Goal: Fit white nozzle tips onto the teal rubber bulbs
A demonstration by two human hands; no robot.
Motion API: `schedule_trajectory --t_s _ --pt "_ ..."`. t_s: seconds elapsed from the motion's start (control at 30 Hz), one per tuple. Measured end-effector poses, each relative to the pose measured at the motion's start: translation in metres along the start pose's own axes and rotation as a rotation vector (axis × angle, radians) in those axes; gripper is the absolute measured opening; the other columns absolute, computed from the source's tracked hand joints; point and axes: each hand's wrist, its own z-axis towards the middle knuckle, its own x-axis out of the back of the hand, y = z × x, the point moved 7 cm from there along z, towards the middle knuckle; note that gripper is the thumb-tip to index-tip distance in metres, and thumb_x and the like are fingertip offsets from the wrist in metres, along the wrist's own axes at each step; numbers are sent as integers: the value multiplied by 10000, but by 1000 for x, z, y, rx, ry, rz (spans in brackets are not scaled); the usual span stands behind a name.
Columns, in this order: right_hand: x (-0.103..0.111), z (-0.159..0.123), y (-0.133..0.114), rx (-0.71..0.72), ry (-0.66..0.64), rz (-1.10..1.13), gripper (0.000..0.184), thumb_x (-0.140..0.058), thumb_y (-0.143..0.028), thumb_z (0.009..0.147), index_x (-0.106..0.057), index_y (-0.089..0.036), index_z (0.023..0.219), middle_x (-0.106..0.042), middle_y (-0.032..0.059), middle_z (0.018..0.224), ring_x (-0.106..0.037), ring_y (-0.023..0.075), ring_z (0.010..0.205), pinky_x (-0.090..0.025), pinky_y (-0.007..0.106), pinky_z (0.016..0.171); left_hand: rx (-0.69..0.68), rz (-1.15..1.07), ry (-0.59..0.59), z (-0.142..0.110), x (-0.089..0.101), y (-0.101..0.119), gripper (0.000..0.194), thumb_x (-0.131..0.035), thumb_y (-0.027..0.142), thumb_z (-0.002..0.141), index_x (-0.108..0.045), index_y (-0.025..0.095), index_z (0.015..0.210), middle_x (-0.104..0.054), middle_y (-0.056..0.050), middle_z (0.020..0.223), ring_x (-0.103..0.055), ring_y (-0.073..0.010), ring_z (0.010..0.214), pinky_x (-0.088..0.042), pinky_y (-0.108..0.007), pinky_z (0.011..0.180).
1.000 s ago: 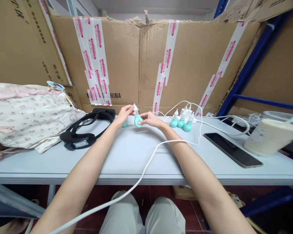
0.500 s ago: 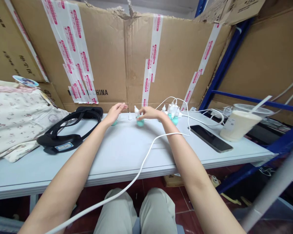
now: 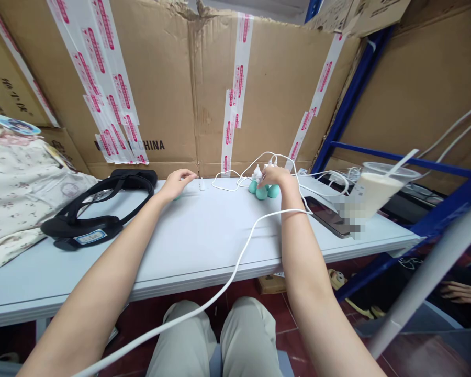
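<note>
My right hand point(image 3: 277, 177) is at the back of the table, its fingers closed round the upper part of a teal bulb-shaped bottle point(image 3: 261, 193) with a white pointed nozzle. That bottle stands upright among similar teal bulbs point(image 3: 273, 191), which the hand partly hides. Farther left, my left hand point(image 3: 177, 184) hovers low over the tabletop with its fingers stretched to the right. Beneath it shows a bit of another teal bulb point(image 3: 176, 198), mostly hidden. Just right of the left fingertips stands a small clear-white piece point(image 3: 202, 184).
A black head-strap device point(image 3: 102, 214) and a floral cloth bag point(image 3: 19, 193) lie on the left. To the right are a phone point(image 3: 325, 217) and a drink cup point(image 3: 371, 193) with a straw. A white cable point(image 3: 235, 267) crosses in front; taped cardboard point(image 3: 160, 78) walls the back.
My right hand has carried the teal bottle rightward to the other bulbs. My left hand stays near the same spot, by the small clear-white piece. The camera view has shifted slightly.
</note>
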Motion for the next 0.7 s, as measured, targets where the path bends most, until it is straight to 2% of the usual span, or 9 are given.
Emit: schedule_trajectory --t_s 0.17,0.37,0.57,0.7 --pt "4 -1 2 -17 35 -30 421 -753 -345 647 -677 -157 1016 -655 152 1101 -608 297 1038 -462 365 827 8 -9 -21 -2 0 5 299 -539 464 755 -678 199 765 -707 -71 912 -604 -237 914 -423 -343 885" --pt "13 -9 1 -70 81 -106 502 -732 -361 679 -636 -167 1132 -620 147 1185 -578 293 1101 -450 360 858 35 73 -81 -5 -3 9 337 -516 467 763 -682 178 813 -705 -66 974 -594 -223 947 -422 -324 901" --pt "16 -15 -2 -42 65 -72 525 -771 -341 645 -638 -259 1146 -614 97 1207 -568 291 1116 -431 374 878 14 125 -114 -4 -6 6 363 -487 485 757 -670 180 825 -706 -71 964 -595 -229 937 -433 -329 853" --pt "16 -14 8 -49 73 -41 625 -808 -388 584 -620 -247 1163 -616 101 1177 -560 299 1103 -423 389 874 7 156 -117 -3 -6 4 349 -478 461 751 -671 181 832 -704 -73 966 -597 -232 926 -431 -332 847"
